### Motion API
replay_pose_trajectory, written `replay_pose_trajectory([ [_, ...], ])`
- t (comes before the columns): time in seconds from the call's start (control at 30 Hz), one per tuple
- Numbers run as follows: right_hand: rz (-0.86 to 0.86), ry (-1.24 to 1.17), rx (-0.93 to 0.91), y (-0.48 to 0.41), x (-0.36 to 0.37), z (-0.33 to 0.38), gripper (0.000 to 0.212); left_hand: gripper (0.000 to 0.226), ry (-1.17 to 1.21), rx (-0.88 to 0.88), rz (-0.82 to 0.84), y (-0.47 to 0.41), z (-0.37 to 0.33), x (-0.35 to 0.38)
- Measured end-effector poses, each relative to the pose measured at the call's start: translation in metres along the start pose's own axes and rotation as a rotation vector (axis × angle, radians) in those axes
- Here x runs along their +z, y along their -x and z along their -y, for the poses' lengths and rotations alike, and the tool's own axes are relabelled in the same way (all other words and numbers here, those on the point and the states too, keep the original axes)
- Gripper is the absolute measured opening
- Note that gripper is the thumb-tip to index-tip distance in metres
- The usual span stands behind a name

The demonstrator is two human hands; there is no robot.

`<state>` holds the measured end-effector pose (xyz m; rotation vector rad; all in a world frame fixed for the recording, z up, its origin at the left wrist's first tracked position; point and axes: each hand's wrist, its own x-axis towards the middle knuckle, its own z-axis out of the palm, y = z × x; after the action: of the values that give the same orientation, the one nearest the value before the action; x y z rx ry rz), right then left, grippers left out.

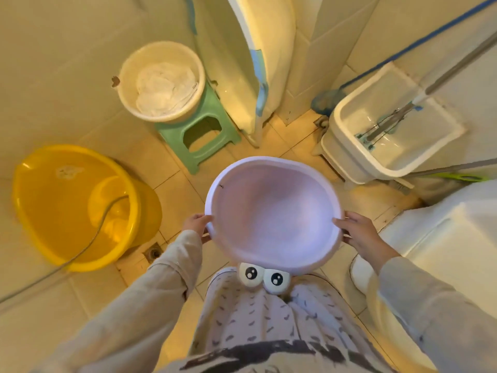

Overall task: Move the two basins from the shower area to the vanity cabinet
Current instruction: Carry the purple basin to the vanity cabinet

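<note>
A pale lilac basin [271, 211] hangs in the air in front of me, empty and level. My left hand [197, 224] grips its left rim and my right hand [360, 235] grips its right rim. A cream basin [126, 84] with a white cloth in it stands on a green stool [204, 135] at the back. On the floor at the left a yellow basin [53, 205] leans tilted, with a metal hose running into it.
A folded white tub [255, 49] leans against the wall behind the stool. A white mop bucket [390, 133] with a mop handle stands at the right. A white toilet [443, 238] is close on my right. A floor drain [153, 253] lies near my left sleeve.
</note>
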<state>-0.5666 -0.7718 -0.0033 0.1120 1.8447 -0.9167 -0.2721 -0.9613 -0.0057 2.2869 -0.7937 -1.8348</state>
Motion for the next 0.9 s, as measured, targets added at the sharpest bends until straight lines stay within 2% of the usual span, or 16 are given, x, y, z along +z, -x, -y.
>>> replay_pose_trajectory([
  [0.17, -0.080, -0.107, -0.060, 0.016, -0.014, -0.002, 0.037, 0.021, -0.019, 0.049, 0.077, 0.006, -0.021, 0.018],
  [0.33, -0.237, -0.324, -0.023, 0.040, -0.019, -0.042, 0.037, 0.022, -0.143, 0.088, 0.202, 0.005, -0.039, 0.032],
  [0.5, -0.410, -0.566, 0.060, 0.078, 0.002, -0.111, 0.038, 0.023, -0.393, 0.153, 0.347, 0.007, -0.058, 0.051],
  [0.63, -0.510, -0.749, 0.103, 0.116, 0.033, -0.168, 0.039, 0.013, -0.674, 0.221, 0.432, 0.012, -0.062, 0.077],
  [0.83, -0.681, -1.065, 0.163, 0.184, 0.078, -0.250, 0.031, 0.019, -1.064, 0.319, 0.606, 0.050, -0.026, 0.134],
  [0.9, -0.747, -1.170, 0.184, 0.204, 0.091, -0.276, 0.033, 0.012, -1.176, 0.359, 0.668, 0.069, -0.005, 0.153],
])
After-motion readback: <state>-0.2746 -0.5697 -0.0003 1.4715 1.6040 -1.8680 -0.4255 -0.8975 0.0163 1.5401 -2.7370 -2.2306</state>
